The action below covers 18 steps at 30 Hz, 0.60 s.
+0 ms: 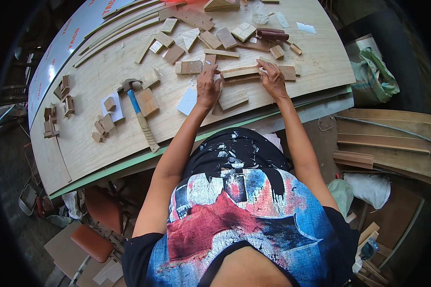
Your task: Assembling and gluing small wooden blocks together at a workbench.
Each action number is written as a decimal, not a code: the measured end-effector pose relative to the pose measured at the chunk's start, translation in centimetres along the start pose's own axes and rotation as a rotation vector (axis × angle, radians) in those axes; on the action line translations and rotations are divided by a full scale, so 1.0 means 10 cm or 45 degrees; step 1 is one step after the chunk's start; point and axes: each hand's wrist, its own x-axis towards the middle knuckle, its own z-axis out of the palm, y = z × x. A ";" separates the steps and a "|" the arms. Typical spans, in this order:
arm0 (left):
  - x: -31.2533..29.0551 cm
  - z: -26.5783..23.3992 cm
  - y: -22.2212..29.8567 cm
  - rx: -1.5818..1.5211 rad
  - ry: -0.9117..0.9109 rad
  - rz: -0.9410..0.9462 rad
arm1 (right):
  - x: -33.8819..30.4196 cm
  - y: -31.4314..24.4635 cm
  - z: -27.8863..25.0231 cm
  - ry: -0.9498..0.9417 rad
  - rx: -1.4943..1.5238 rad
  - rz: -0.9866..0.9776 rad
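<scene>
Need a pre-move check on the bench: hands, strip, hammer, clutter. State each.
1. Left hand at the left end of the pale wooden strip: ok.
2. Right hand at the strip's right end: ok.
3. Grip firm on both ends: cannot tell, contact too small to see.
4. Area around the strip free of loose pieces: not ok, a wooden block lies just in front, others behind.
5. Hammer clear of both hands: ok, lies to the left.
6. Hammer handle well back from the table's front edge: not ok, its end is at the edge.

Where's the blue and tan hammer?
In the head view, the hammer lies on the pale wooden tabletop, left of the left hand, beside a tan wooden block.
</scene>
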 end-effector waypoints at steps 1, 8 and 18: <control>0.00 0.00 -0.01 0.000 0.000 0.000 | 0.00 0.01 0.00 0.000 0.000 0.000; 0.00 0.00 0.01 0.002 0.008 0.005 | -0.02 0.03 0.02 0.009 -0.009 0.028; 0.06 0.04 0.06 -0.016 -0.026 0.026 | -0.03 0.02 0.04 0.015 0.002 0.053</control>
